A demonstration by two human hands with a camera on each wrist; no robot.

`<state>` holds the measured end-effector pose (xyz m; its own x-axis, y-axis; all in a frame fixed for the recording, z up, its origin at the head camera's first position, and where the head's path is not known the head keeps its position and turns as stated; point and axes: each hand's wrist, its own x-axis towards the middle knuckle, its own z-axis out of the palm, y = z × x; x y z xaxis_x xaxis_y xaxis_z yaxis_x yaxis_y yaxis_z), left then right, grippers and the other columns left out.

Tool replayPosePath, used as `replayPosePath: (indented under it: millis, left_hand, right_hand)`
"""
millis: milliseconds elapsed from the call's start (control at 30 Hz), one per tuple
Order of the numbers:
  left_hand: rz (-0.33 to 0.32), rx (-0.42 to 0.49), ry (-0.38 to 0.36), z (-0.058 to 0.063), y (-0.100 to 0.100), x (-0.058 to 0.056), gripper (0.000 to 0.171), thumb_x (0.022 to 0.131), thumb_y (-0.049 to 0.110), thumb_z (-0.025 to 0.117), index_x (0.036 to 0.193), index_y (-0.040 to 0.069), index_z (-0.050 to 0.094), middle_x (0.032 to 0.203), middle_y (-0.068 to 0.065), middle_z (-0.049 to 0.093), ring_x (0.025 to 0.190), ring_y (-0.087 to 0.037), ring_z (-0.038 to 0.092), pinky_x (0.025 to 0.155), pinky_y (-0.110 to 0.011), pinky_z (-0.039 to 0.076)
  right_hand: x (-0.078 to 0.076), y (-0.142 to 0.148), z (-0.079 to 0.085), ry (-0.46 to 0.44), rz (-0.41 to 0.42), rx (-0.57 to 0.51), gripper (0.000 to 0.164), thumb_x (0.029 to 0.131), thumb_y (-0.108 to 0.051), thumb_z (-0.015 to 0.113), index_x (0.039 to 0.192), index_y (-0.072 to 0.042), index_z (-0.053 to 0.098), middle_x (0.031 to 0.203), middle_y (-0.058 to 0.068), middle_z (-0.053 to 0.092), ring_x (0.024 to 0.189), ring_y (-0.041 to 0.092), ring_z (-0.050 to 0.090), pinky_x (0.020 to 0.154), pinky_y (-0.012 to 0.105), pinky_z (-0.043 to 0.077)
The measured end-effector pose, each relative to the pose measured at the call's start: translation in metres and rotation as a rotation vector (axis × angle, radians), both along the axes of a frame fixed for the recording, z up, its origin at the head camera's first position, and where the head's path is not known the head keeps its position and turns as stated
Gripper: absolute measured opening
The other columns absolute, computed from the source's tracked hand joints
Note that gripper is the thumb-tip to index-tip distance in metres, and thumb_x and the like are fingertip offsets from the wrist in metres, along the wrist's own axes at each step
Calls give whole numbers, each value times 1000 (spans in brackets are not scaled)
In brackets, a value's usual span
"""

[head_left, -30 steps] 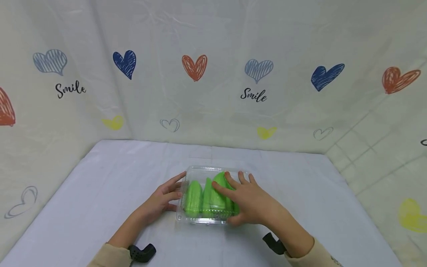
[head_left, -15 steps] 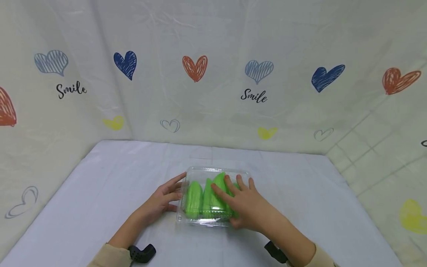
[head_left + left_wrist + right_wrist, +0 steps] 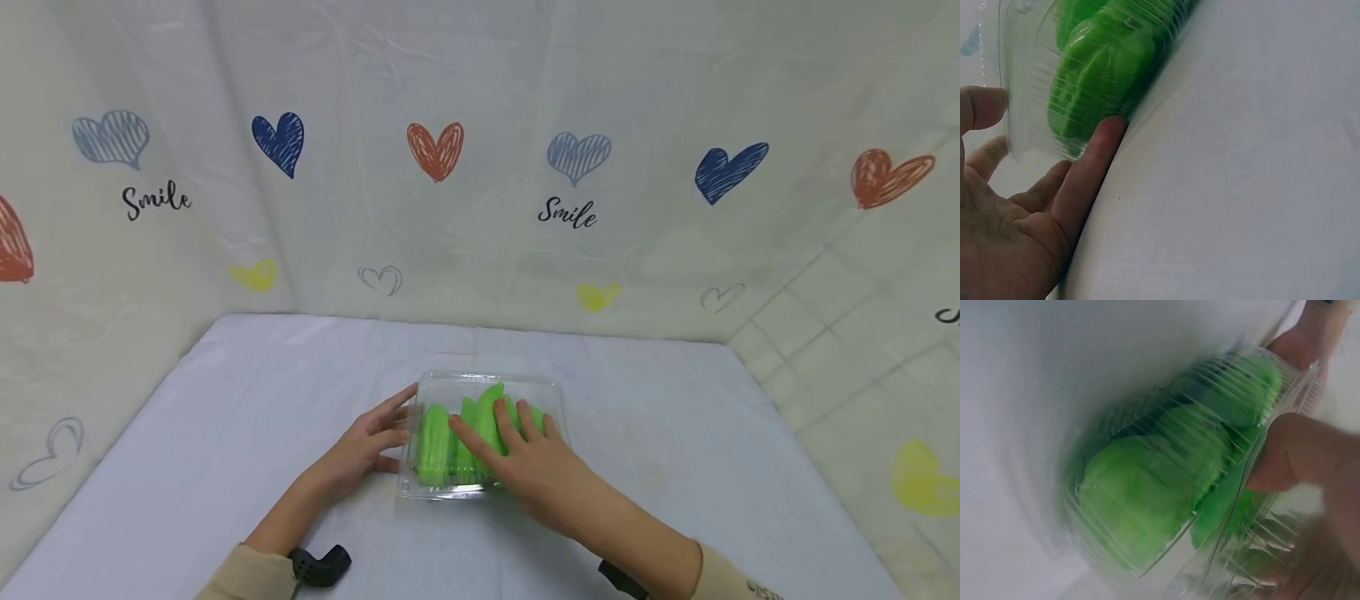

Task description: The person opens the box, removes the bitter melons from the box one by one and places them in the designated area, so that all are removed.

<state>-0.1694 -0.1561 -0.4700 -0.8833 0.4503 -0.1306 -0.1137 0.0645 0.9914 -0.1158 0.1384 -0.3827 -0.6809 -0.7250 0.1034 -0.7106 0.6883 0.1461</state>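
A clear, rectangular plastic box (image 3: 450, 387) sits flat on the white, cloth-covered worktop (image 3: 285, 400), and inside it bright green, elongated, glossy pieces (image 3: 433, 446) lie side by side, their long sides running from the box's near edge toward its far one. How many, we can't say, because fingers cover some of them. At the box's left side, the bare left hand (image 3: 366, 446) is unclenched, fingers spread apart and touching the wall; the left wrist view catches one fingertip low against the ribbed plastic, right down by the worktop. Over on the box's right half, the bare right hand (image 3: 536, 471) fans its fingers across the clear top, gripping nothing, with green showing between them. The right wrist view is blurred, yet there's the thumb by the box's rim; whether it presses, we can't tell. Nearer than the box, on either side, come beige sleeves (image 3: 251, 575) and black angular devices (image 3: 322, 567) at the wrists. Beyond the box hangs a pale sheet (image 3: 480, 67) printed with blue, orange-red and yellow hearts (image 3: 281, 146).
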Motion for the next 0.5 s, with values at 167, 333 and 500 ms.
replayPosePath:
  millis: [167,333,500]
  left_hand:
    - [-15,-22,24,-2,0,0,66,101,23,56,157,38,26,161,-19,26,142,-42,35,87,-45,58]
    - [-17,-28,36,-2,0,1,66,101,20,54,158,38,25,161,-19,26,143,-44,33,88,-47,58]
    - [-19,-30,43,-1,0,2,68,100,17,53,158,36,24,161,-19,26,143,-44,33,88,-47,58]
  right_hand:
    - [3,-2,-1,1,8,19,120,80,7,76,160,-36,-2,150,36,37,129,59,44,92,66,49]
    - [4,-2,-4,80,40,43,123,75,7,80,161,-34,3,148,34,40,126,57,48,90,64,51]
    - [4,-1,-6,173,75,62,112,74,2,82,160,-26,16,145,32,45,124,54,52,88,62,53]
